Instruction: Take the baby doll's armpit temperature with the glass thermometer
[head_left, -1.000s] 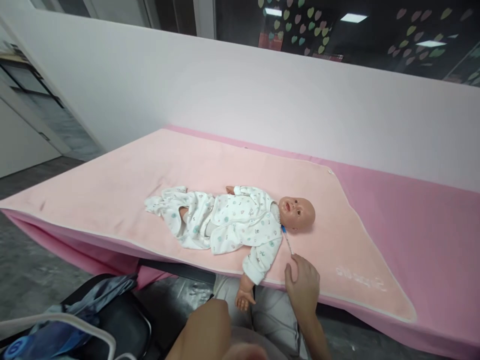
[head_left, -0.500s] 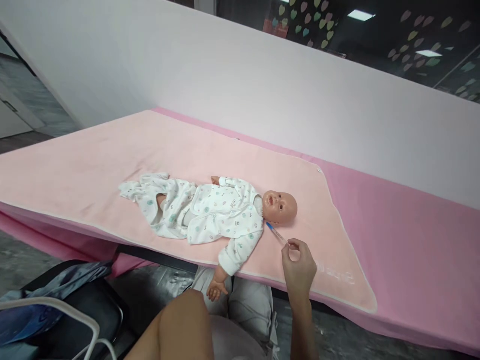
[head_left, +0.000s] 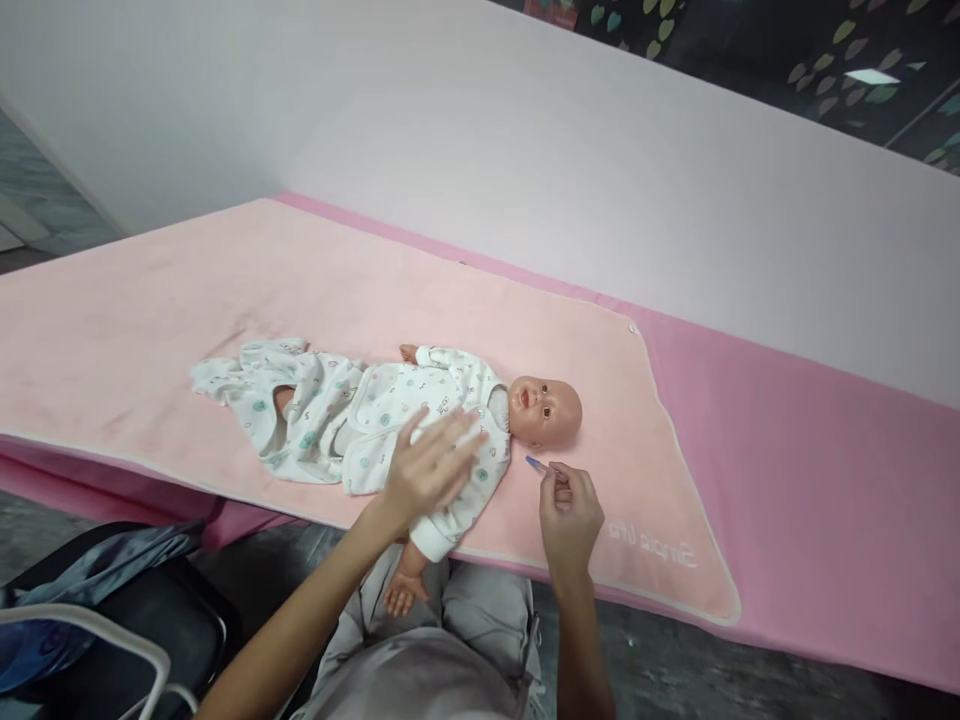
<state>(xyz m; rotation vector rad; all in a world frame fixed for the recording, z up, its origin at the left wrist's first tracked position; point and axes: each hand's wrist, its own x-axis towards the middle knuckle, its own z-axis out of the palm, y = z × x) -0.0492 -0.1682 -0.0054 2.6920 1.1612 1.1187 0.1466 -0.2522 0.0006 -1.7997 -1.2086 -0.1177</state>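
Note:
A baby doll (head_left: 544, 412) lies on its back in a white printed outfit (head_left: 397, 410), its head to the right. My right hand (head_left: 571, 515) pinches a slim thermometer (head_left: 535, 465) whose blue end points at the doll's neck, a little apart from it. My left hand (head_left: 435, 470), slightly blurred, is over the doll's chest and near sleeve with its fingers spread and nothing in them. Whether it touches the cloth I cannot tell. The doll's near arm (head_left: 409, 580) hangs past the table edge above my lap.
A peach mat (head_left: 652, 470) lies over a pink table cover (head_left: 825, 480). Behind it rises a white wall (head_left: 465, 140) with dark glass above. At the lower left stands a black chair (head_left: 165, 610) with cloth on it, beside a white curved tube (head_left: 142, 645).
My left hand has come up from my lap side over the doll's chest, fingers spreading. My right hand still pinches the thermometer, its wrist turned a little. The view has shifted slightly.

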